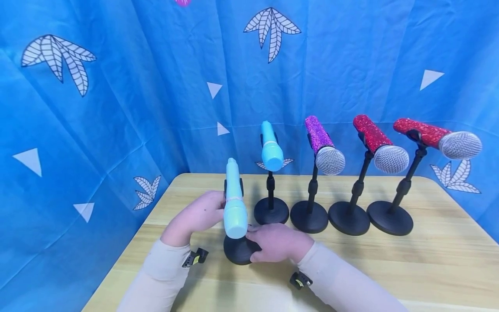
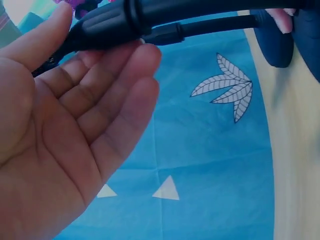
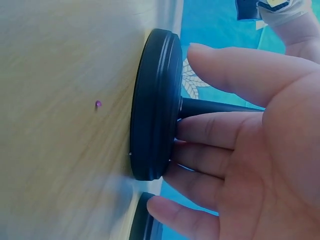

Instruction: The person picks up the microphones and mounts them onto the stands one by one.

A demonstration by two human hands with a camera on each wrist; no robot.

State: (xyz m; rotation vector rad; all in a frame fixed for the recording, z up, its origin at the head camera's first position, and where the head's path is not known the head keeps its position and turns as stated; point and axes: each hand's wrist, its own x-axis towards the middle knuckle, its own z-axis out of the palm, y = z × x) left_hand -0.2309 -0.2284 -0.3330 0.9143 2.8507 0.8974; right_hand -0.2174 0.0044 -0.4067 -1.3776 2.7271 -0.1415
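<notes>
A light-blue microphone sits tilted in a black stand, its head toward me. My left hand grips the upper part of the stand, just under the microphone. In the left wrist view, the thumb and fingertips lie on either side of the black pole. Low at the stand's round base is my right hand. Its fingers are fairly straight against the base's upper face, the thumb apart from them.
Behind stand a second light-blue microphone, a purple glittery one and two red glittery ones, each on a black stand, in a row across the wooden table. A blue patterned curtain hangs along the back and left.
</notes>
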